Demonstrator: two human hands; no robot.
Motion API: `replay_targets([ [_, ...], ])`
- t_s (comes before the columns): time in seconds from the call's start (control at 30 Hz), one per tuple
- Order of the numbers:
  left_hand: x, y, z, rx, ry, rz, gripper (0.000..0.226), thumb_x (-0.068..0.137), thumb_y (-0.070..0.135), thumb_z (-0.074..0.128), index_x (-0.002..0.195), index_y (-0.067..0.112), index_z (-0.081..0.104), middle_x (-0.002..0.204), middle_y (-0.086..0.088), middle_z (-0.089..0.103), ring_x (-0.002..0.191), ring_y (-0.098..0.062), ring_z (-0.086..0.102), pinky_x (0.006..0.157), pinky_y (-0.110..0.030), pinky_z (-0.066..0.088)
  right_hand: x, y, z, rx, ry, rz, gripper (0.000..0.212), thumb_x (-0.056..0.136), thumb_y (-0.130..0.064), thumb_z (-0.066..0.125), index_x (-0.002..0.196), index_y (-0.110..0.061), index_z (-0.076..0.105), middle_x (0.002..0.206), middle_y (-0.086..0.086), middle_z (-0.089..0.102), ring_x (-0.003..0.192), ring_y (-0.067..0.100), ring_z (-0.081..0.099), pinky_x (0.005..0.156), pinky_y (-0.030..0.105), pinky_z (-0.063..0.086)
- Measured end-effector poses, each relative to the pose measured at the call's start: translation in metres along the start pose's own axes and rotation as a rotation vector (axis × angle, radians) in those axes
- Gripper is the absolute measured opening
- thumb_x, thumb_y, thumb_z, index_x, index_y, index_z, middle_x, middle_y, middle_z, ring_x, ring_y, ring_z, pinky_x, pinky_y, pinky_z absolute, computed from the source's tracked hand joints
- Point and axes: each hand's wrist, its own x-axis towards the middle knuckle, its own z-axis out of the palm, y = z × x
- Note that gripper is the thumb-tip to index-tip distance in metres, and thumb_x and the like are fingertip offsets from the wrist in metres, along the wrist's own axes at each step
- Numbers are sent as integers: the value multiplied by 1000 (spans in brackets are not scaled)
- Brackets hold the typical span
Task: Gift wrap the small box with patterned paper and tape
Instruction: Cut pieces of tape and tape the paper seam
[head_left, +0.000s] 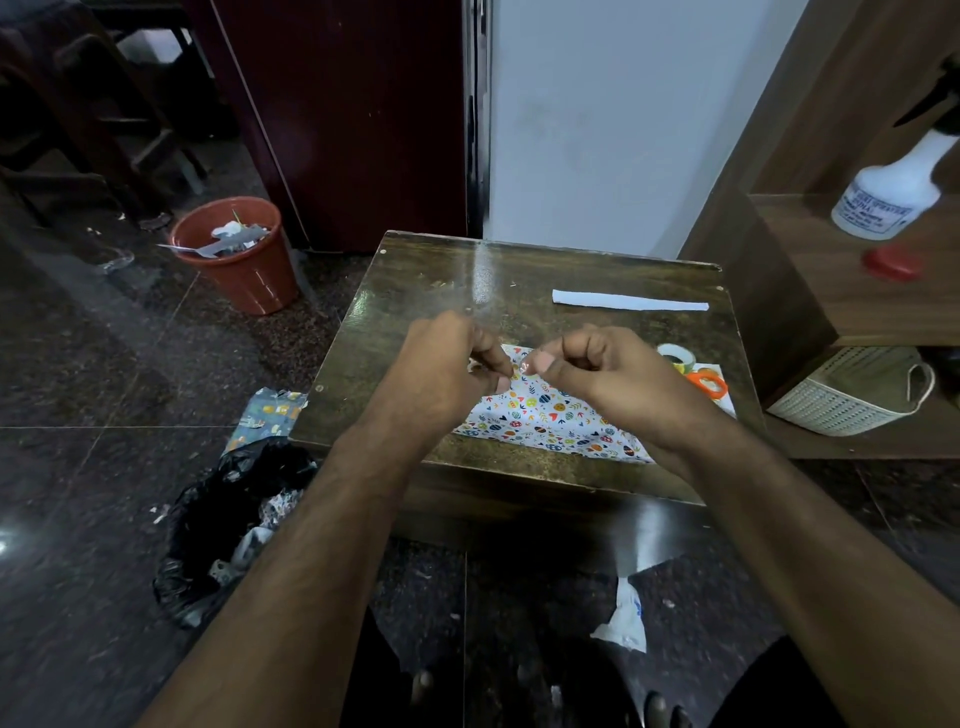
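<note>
Both my forearms reach in low; left hand (447, 364) and right hand (592, 366) hover together over the white egg-patterned wrapping paper (545, 415) on the dark wooden bench (415, 291), fingers pinching a tiny clear tape piece (523, 368) between them. Small box? Can't see it.

Dim indoor light, overall underexposed. Brightest area: pale wall (613, 130) at top centre, evenly lit. Vertical glare streak on glossy table (415, 291) top, mirroring wall; faint sheen on polished floor (93, 467), small hotspot at far left edge. Upper left corner sinks into near-black shadow. Wide-angle distortion bends lines at frame edges; forearms stretched at bottom. Both hands slightly soft, motion-blurred. Bottom edge murky, detail lost.
</note>
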Motion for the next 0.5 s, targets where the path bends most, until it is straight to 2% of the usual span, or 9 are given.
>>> replay_targets([
  [0.17, 1, 1, 0, 27, -2, -18, 9, 85, 13, 83, 91, 20, 82, 92, 7, 75, 82, 6, 57, 62, 9, 30, 1, -2, 8, -107, 38, -70, 15, 97, -24, 72, 84, -30, 77, 64, -18, 66, 64, -5, 59, 61, 12, 46],
  [0.3, 0, 2, 1, 39, -7, -24, 9, 87, 15, 82, 93, 22, 81, 96, 7, 76, 94, -1, 61, 65, 3, 30, 2, -3, 9, -147, 77, -54, 7, 96, -24, 72, 94, -23, 79, 74, -16, 67, 68, -8, 62, 61, 7, 45],
  [0.33, 0, 2, 0, 39, -9, -18, 9, 87, 15, 82, 93, 21, 81, 95, 7, 76, 94, -2, 63, 66, 2, 30, 2, -3, 9, -159, 88, -55, 7, 96, -25, 73, 96, -22, 80, 77, -16, 68, 70, -8, 63, 61, 7, 46],
  [0.43, -1, 1, -1, 49, -6, 6, 9, 87, 13, 81, 93, 20, 81, 92, 7, 76, 88, 0, 63, 65, 4, 34, 2, -2, 10, -231, 100, -58, 9, 96, -27, 73, 97, -21, 80, 86, -8, 68, 77, 3, 66, 68, 19, 50],
  [0.5, -1, 0, -1, 54, -1, 12, 9, 88, 12, 79, 93, 20, 81, 90, 7, 76, 86, 0, 62, 65, 5, 34, 2, -1, 11, -272, 117, -68, 9, 95, -27, 74, 96, -21, 80, 88, -8, 62, 76, 2, 63, 67, 18, 46],
])
